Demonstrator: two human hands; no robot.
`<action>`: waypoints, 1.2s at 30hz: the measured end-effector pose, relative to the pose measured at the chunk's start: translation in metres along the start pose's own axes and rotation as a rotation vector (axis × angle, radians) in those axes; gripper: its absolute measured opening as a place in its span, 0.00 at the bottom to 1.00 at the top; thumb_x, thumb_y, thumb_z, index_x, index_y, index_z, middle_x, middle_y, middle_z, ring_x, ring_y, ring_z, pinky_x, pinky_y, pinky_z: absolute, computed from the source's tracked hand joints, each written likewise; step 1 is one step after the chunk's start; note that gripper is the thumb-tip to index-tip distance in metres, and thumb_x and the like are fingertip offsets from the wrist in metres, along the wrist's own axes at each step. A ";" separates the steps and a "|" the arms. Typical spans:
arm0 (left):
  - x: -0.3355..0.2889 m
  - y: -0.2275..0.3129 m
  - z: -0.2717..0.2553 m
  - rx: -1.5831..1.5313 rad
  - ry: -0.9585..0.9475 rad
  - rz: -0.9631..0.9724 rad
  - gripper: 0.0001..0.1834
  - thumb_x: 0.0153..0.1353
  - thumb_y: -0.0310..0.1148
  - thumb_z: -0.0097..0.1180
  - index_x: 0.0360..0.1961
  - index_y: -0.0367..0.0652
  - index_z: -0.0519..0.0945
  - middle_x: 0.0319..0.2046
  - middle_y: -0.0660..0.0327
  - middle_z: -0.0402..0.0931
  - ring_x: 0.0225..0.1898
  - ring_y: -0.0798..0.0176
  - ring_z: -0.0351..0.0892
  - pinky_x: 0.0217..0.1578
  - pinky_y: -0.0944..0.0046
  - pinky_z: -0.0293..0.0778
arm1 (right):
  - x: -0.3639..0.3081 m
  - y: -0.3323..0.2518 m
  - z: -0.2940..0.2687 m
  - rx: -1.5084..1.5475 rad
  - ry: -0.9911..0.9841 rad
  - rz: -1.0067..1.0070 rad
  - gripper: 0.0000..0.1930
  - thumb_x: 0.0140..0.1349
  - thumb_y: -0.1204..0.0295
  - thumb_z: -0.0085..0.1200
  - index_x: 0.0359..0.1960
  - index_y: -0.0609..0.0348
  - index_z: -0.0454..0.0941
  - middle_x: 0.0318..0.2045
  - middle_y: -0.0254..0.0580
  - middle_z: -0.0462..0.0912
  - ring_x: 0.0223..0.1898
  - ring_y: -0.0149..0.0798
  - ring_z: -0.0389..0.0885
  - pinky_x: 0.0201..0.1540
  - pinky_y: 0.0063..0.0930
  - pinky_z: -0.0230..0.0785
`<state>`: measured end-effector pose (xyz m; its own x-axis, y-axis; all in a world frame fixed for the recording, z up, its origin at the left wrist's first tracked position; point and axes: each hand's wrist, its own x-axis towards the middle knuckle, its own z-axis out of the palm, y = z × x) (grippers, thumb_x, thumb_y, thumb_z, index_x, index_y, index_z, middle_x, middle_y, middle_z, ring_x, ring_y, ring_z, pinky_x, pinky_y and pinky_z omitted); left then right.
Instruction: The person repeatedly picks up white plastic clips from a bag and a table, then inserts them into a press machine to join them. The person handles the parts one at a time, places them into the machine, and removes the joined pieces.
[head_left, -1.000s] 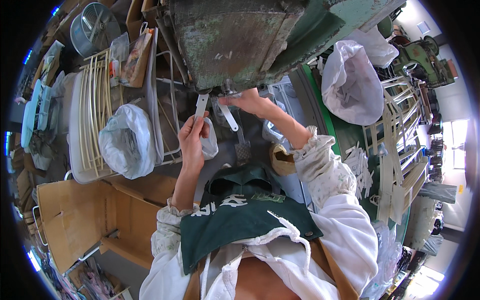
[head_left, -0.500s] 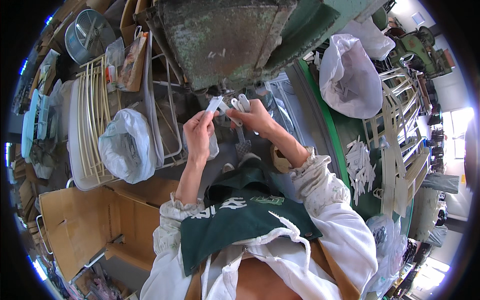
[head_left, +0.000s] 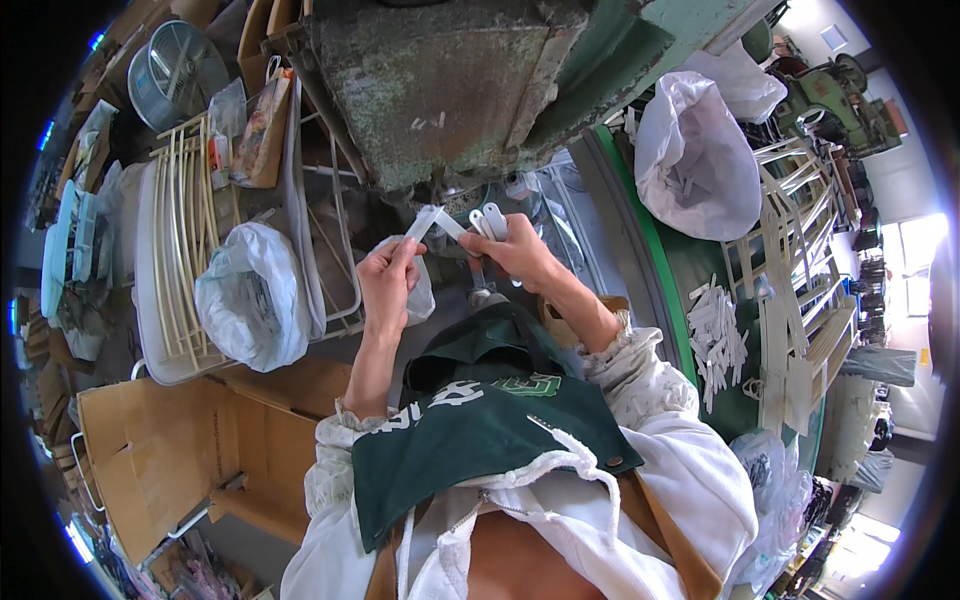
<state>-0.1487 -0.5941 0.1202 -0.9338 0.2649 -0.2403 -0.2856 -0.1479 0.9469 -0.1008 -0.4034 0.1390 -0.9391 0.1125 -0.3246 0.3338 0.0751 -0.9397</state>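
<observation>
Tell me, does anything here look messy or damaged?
The grey-green machine at the top looks worn, its surface blotchy and scuffed. On the green table at right, white strips lie in a loose jumble; I can't tell whether it's accidental.

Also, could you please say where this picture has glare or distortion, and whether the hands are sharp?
Head view: the window at right glares nearly white, and a bright patch at lower left is fringed with blue; head view: the rim darkens to black and shapes near it bend; head view: the left hand and right hand look fairly sharp.
</observation>
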 end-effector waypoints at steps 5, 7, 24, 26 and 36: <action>0.003 -0.003 -0.004 0.000 0.008 0.022 0.12 0.62 0.32 0.56 0.25 0.34 0.80 0.12 0.72 0.63 0.13 0.79 0.56 0.15 0.75 0.48 | 0.005 0.006 0.001 0.028 -0.020 0.019 0.11 0.58 0.64 0.60 0.26 0.60 0.79 0.17 0.31 0.78 0.13 0.20 0.64 0.14 0.18 0.52; 0.003 0.000 -0.005 0.012 -0.004 0.023 0.13 0.62 0.32 0.56 0.25 0.34 0.80 0.12 0.71 0.63 0.13 0.80 0.56 0.15 0.75 0.48 | 0.004 0.007 0.001 0.032 -0.028 0.017 0.12 0.59 0.64 0.60 0.26 0.60 0.79 0.17 0.31 0.78 0.14 0.20 0.64 0.14 0.18 0.52; -0.017 -0.008 0.021 0.053 -0.329 -0.164 0.17 0.66 0.39 0.50 0.45 0.35 0.80 0.20 0.67 0.71 0.21 0.77 0.62 0.22 0.76 0.56 | -0.037 0.099 -0.277 -0.731 1.235 -0.189 0.17 0.58 0.73 0.50 0.49 0.67 0.72 0.39 0.64 0.78 0.44 0.59 0.78 0.44 0.44 0.68; -0.017 -0.010 0.028 0.044 -0.341 -0.184 0.15 0.65 0.34 0.52 0.45 0.34 0.80 0.20 0.69 0.67 0.21 0.78 0.60 0.22 0.76 0.55 | -0.030 0.052 -0.174 -0.217 0.685 0.019 0.18 0.59 0.74 0.52 0.51 0.66 0.71 0.31 0.48 0.80 0.31 0.41 0.80 0.32 0.36 0.73; -0.002 -0.006 0.049 -0.390 -0.150 -0.086 0.16 0.65 0.35 0.53 0.21 0.38 0.73 0.13 0.67 0.59 0.11 0.69 0.62 0.09 0.66 0.57 | -0.010 -0.014 0.009 0.250 -0.173 -0.265 0.15 0.69 0.75 0.39 0.55 0.66 0.57 0.24 0.42 0.76 0.18 0.32 0.77 0.19 0.22 0.73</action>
<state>-0.1345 -0.5468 0.1259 -0.8698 0.4232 -0.2539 -0.4479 -0.4610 0.7661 -0.0973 -0.4144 0.1547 -0.9970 -0.0480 -0.0607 0.0679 -0.1668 -0.9837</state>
